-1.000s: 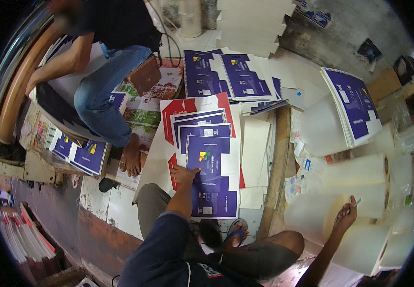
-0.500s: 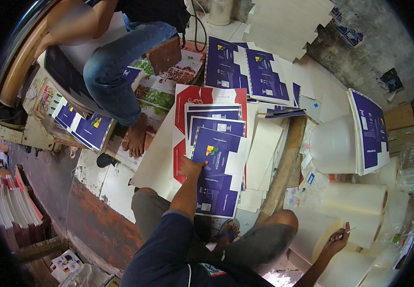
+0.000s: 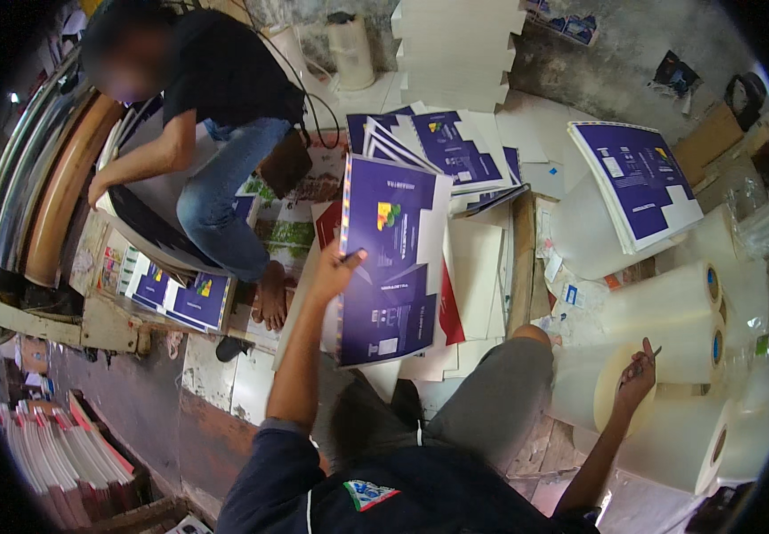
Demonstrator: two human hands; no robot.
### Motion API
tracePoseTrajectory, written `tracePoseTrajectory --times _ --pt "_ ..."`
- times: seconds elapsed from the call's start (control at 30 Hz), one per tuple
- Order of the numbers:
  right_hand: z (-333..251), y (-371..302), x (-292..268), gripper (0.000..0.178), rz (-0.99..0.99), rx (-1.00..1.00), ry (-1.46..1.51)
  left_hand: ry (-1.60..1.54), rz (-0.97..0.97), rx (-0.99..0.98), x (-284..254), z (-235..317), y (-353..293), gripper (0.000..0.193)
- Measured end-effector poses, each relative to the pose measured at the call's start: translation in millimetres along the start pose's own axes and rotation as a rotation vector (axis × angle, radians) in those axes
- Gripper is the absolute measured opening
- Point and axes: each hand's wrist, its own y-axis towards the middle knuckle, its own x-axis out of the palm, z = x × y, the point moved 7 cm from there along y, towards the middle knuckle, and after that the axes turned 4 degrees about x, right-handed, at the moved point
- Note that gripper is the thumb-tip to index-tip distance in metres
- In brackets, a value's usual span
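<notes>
Head view: we have a purple printed sheet point(image 3: 389, 294) over a red-printed sheet point(image 3: 450, 311), our left hand point(image 3: 334, 270) clamped on its left edge, thumb on top. That one-sided grip could, we judge, let the far side sag and crease. It looks thin, its stepped purple panels bordered white. Our right hand point(image 3: 638, 377), well apart, holds an unidentifiable slim stick point(image 3: 657, 351). Beyond lie matching printed sheets point(image 3: 463, 151) and glossy, translucent rolls point(image 3: 656, 311).

Red-and-white stack point(image 3: 64, 463) lower left, translucent rolls point(image 3: 656, 303) at right.
</notes>
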Motion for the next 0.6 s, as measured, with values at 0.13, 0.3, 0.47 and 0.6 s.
tracePoseTrajectory --times 0.13,0.3,0.47,0.6 --pt "13 8 -13 0.042 -0.003 0.007 0.005 -0.111 -0.067 0.037 -34 133 20 0.041" --pt "9 7 -12 0.044 -0.006 0.008 -0.101 -0.046 -0.1 0.123 -60 202 14 0.051" --pt "-2 -13 49 0.051 -0.15 0.137 0.055 0.016 -0.164 0.087 -61 218 -6 0.06" --pt "-3 -39 126 0.05 -0.317 0.15 0.189 -0.058 -0.288 0.071 -45 220 -10 0.056"
